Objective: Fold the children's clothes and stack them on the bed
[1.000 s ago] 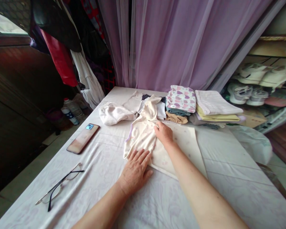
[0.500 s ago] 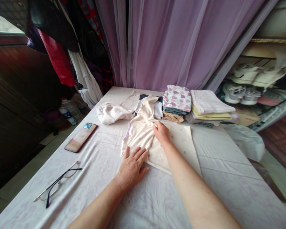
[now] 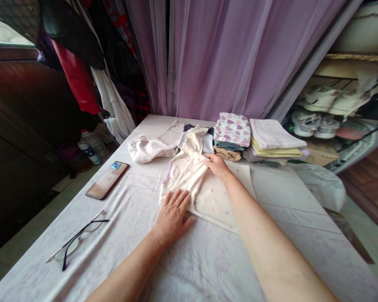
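A cream shirt [image 3: 222, 195] with small faint hearts and a purple-trimmed edge lies partly folded on the cloth-covered table [image 3: 119, 247]. One sleeve stretches away toward the piles behind it. My left hand [image 3: 173, 216] is open, palm down, its fingertips resting on the near left part of the shirt. With thumb and fingers closed, my right hand [image 3: 218, 165] grips the shirt's upper layer around its middle. The right fingertips are partly hidden by the cloth.
Behind the shirt stand a pile topped with heart-print cloth [image 3: 232, 129] and another topped with striped cloth [image 3: 275, 134]. A crumpled white garment [image 3: 149, 149] lies back left. Along the left side are a phone [image 3: 107, 181] and eyeglasses [image 3: 77, 239]. Shoes [image 3: 315, 123] fill a rack at right.
My right hand has shifted slightly to the right and away, drawing the shirt's upper layer along. My left hand has slid a little left, its fingers closer together on the shirt.
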Demonstrator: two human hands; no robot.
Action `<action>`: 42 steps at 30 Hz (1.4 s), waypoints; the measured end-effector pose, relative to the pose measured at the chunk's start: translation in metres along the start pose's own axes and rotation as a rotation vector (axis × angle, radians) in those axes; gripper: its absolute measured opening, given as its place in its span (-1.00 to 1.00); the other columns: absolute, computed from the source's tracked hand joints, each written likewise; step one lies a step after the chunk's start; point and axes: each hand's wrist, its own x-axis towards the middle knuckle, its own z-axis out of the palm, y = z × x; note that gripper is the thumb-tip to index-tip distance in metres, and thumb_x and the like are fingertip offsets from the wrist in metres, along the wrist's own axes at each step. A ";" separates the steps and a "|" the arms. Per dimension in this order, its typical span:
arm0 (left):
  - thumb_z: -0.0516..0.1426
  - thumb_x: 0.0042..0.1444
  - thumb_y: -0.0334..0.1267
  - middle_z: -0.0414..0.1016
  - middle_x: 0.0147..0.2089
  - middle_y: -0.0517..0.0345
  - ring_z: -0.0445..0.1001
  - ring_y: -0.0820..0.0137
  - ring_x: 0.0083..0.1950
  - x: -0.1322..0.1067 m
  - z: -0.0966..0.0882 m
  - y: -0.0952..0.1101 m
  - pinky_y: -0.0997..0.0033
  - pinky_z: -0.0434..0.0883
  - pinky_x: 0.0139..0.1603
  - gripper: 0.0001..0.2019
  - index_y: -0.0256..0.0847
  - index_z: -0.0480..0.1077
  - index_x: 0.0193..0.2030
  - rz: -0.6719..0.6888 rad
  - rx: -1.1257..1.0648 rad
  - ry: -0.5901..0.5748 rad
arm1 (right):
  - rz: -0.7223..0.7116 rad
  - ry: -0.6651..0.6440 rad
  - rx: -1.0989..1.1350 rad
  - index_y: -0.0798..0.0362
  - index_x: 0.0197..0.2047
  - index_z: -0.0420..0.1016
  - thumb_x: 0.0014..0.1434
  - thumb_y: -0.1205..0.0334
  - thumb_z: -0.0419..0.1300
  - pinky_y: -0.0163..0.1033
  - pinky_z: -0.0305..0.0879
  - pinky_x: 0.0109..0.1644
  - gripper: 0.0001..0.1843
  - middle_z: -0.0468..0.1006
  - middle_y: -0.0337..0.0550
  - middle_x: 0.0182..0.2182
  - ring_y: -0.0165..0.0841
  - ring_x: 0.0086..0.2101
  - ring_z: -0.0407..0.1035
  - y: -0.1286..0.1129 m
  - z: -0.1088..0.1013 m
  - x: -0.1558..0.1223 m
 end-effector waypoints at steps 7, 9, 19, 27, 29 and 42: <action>0.15 0.18 -0.02 0.25 0.38 -0.05 0.11 0.07 0.42 0.001 -0.003 0.001 -0.10 0.00 0.42 -0.38 -0.20 0.21 0.33 0.007 -0.012 0.033 | 0.000 -0.151 0.150 0.08 -0.43 0.52 -0.20 0.22 0.28 -0.24 0.32 -0.17 -0.81 0.51 -0.31 -0.50 -0.40 -0.39 0.36 -0.004 -0.041 -0.015; 0.16 0.17 -0.05 0.28 0.36 -0.05 0.14 0.07 0.40 0.001 -0.004 0.000 -0.09 0.02 0.41 -0.42 -0.20 0.25 0.31 0.016 -0.020 0.044 | -0.014 -0.184 0.114 0.07 -0.44 0.50 -0.20 0.19 0.31 -0.19 0.33 -0.13 -0.81 0.52 -0.29 -0.48 -0.37 -0.37 0.39 0.004 -0.049 -0.023; 0.04 0.29 -0.20 0.58 -0.06 0.12 0.49 0.26 0.02 -0.001 -0.019 -0.002 -0.15 0.01 0.37 -0.81 -0.08 0.48 -0.11 -0.028 -0.092 0.162 | -0.239 0.041 -0.387 0.01 -0.43 0.54 -0.11 0.45 0.16 -0.01 0.28 0.16 -0.80 0.59 -0.09 -0.07 -0.21 0.00 0.42 0.046 -0.053 -0.059; 0.09 0.21 -0.26 0.49 0.04 -0.07 0.43 0.15 0.05 0.000 -0.016 -0.027 0.08 0.37 0.08 -0.72 -0.16 0.39 0.05 -0.208 -0.007 0.379 | -0.321 0.133 -0.494 -0.02 0.06 0.52 0.06 0.38 0.12 -0.02 0.26 0.23 -0.52 0.53 -0.06 0.07 -0.22 0.08 0.39 0.059 -0.042 -0.092; 0.09 0.19 -0.25 0.50 0.06 -0.05 0.44 0.12 0.07 0.001 -0.014 -0.031 0.02 0.34 0.13 -0.69 -0.15 0.38 0.08 -0.226 -0.004 0.322 | -0.333 0.116 -0.516 -0.03 -0.01 0.57 0.07 0.37 0.11 -0.02 0.28 0.21 -0.58 0.54 -0.06 0.06 -0.22 0.07 0.40 0.060 -0.043 -0.097; 0.00 0.05 -0.44 0.60 -0.10 0.10 0.49 0.22 0.00 0.002 -0.019 -0.032 -0.04 0.25 0.23 -0.77 -0.10 0.44 -0.27 -0.231 -0.164 0.200 | -0.272 0.047 -0.504 -0.05 -0.45 0.56 -0.03 0.46 0.04 -0.03 0.31 0.17 -0.69 0.62 -0.15 -0.06 -0.23 0.02 0.44 0.055 -0.056 -0.117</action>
